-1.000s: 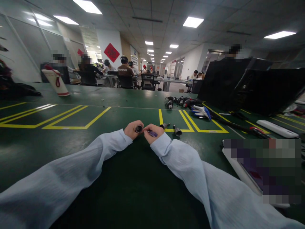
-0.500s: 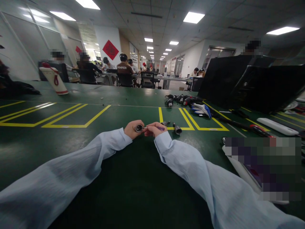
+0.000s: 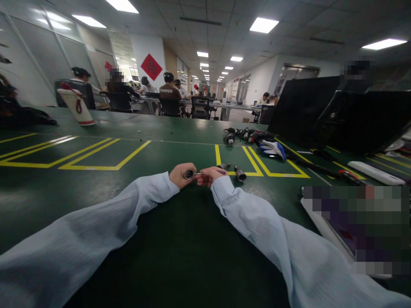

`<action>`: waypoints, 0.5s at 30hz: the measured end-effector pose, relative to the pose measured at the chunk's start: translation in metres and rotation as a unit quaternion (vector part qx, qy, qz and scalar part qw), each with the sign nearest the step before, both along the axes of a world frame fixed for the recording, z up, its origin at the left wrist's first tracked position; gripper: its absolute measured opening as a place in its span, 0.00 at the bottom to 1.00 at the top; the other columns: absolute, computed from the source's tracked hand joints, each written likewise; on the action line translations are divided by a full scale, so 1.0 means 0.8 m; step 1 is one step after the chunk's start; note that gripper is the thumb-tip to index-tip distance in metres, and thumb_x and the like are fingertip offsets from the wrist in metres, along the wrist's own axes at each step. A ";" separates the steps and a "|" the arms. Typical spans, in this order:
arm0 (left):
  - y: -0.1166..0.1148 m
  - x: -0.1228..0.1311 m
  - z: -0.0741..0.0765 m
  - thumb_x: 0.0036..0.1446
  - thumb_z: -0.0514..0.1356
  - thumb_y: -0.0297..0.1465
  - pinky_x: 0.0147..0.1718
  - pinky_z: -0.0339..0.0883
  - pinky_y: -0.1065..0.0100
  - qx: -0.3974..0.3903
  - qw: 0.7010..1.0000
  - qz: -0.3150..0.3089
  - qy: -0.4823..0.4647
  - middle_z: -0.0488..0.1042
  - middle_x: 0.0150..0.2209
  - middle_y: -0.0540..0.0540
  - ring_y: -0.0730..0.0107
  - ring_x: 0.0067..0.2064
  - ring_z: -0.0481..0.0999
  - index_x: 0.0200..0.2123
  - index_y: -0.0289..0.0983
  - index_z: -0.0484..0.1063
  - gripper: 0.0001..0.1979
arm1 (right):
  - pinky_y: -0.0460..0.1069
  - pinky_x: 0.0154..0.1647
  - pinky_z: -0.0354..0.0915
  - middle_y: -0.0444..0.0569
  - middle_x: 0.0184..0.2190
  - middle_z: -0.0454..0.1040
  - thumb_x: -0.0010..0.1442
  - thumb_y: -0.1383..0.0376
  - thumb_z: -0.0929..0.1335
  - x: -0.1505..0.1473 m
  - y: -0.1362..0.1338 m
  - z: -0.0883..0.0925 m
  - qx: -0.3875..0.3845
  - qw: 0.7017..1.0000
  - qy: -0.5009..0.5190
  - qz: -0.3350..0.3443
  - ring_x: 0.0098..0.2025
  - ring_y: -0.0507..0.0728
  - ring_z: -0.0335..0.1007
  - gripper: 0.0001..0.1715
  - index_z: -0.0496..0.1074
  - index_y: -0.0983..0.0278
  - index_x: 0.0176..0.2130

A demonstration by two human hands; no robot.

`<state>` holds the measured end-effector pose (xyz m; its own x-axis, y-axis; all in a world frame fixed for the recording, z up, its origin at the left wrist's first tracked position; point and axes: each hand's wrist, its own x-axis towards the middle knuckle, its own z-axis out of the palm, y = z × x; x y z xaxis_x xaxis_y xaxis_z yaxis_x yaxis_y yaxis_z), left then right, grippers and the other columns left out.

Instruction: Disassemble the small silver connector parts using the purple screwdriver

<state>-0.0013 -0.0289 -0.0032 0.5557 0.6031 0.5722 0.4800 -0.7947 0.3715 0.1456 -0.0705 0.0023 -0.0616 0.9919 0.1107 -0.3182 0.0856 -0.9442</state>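
My left hand (image 3: 180, 174) is closed around a round metal part (image 3: 189, 174) whose open, dark-centred end faces me. My right hand (image 3: 209, 176) pinches a small screwdriver with a purple handle (image 3: 221, 172). Its thin shaft (image 3: 198, 173) points left and reaches the rim of the round part; whether the tip touches inside I cannot tell. Just right of my right hand, a cup-shaped metal piece with a stem (image 3: 240, 175) lies on the green table (image 3: 180, 239). A similar piece (image 3: 224, 166) lies behind the hand, partly hidden.
Several dark metal tools or parts (image 3: 230, 139) lie farther back. Beside them is a white and blue glove (image 3: 272, 149). Black monitors (image 3: 298, 107) stand at right, near a white bar (image 3: 375, 173). A white cup (image 3: 77, 107) stands back left. People sit at desks beyond.
The view has shifted slightly. My right hand has drawn a little to the right, so more of the screwdriver's shaft shows between the hands. Both grips stay the same.
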 end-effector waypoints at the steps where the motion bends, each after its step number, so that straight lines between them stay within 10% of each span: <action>1: 0.000 0.000 0.000 0.48 0.54 0.34 0.22 0.56 0.74 0.001 1.000 -0.002 0.000 0.61 0.20 0.52 0.76 0.22 0.61 0.21 0.35 0.61 0.10 | 0.50 0.24 0.68 0.44 0.15 0.72 0.43 0.70 0.62 0.001 0.000 0.000 0.000 1.000 0.004 0.001 0.17 0.51 0.67 0.03 0.64 0.65 0.20; 7: -0.002 0.001 -0.001 0.48 0.54 0.33 0.22 0.57 0.74 0.011 1.000 -0.004 0.008 0.62 0.20 0.52 0.75 0.23 0.63 0.22 0.34 0.62 0.08 | 0.47 0.24 0.65 0.41 0.15 0.69 0.40 0.69 0.65 -0.001 -0.007 0.000 0.080 0.991 -0.100 -0.048 0.19 0.51 0.65 0.01 0.67 0.64 0.19; 11: -0.002 -0.002 -0.003 0.47 0.53 0.30 0.24 0.57 0.74 0.019 1.000 -0.006 0.019 0.63 0.21 0.51 0.74 0.25 0.64 0.22 0.34 0.62 0.06 | 0.48 0.31 0.63 0.42 0.18 0.69 0.40 0.69 0.65 -0.005 -0.013 0.002 0.229 0.911 -0.321 -0.123 0.24 0.52 0.65 0.03 0.68 0.63 0.17; 15: -0.003 -0.003 -0.002 0.47 0.54 0.30 0.23 0.57 0.74 0.024 1.000 -0.008 0.018 0.63 0.21 0.51 0.75 0.24 0.64 0.23 0.34 0.63 0.06 | 0.46 0.22 0.64 0.41 0.13 0.68 0.39 0.70 0.65 -0.003 -0.008 0.010 0.052 0.986 -0.152 -0.042 0.18 0.51 0.65 0.03 0.68 0.65 0.18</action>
<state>-0.0041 -0.0316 -0.0048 0.5856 0.5668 0.5795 0.4797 -0.8186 0.3159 0.1435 -0.0773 0.0100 -0.0250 0.9791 0.2019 -0.0102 0.2017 -0.9794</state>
